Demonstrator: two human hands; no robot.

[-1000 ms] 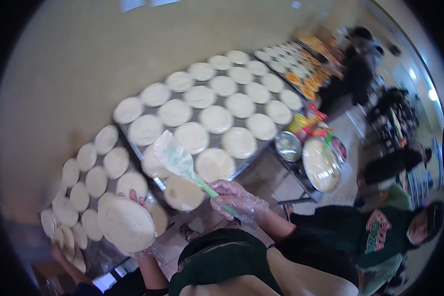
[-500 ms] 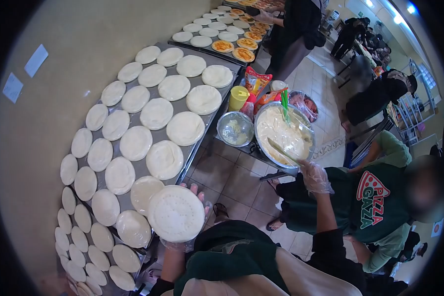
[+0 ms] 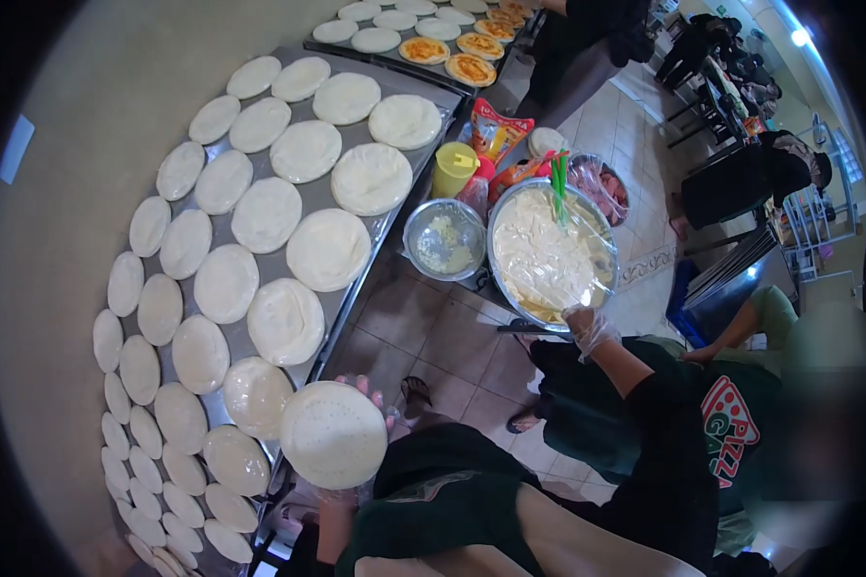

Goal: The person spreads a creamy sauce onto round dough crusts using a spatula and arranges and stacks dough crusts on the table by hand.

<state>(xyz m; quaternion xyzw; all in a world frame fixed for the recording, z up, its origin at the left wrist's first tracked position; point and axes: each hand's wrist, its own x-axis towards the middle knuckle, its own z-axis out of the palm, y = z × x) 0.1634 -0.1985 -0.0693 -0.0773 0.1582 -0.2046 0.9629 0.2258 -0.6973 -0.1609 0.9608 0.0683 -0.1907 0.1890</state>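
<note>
Left hand (image 3: 364, 404): grasping pale dough round (image 3: 334, 436), near tray edge. Right hand (image 3: 587, 327): at near rim of large bowl (image 3: 551, 252), grip I cannot tell. Beyond: dough-covered tray (image 3: 303, 216), sauced rounds (image 3: 471, 69).

"PIZZA" on a green apron (image 3: 729, 423), lettering on a red pouch (image 3: 497, 132) (too small)

Left hand (image 3: 368, 388), plastic-gloved, holds pale dough round (image 3: 334, 435). Right hand (image 3: 587, 328), gloved too, at near rim of large bowl (image 3: 494, 272) of creamy mixture (image 3: 548, 248); grip contents unclear. Smaller metal bowl (image 3: 410, 237), yellow pitcher (image 3: 451, 173) left of it. More rounds (image 3: 328, 250) lining counter (image 3: 392, 81), left.
</note>
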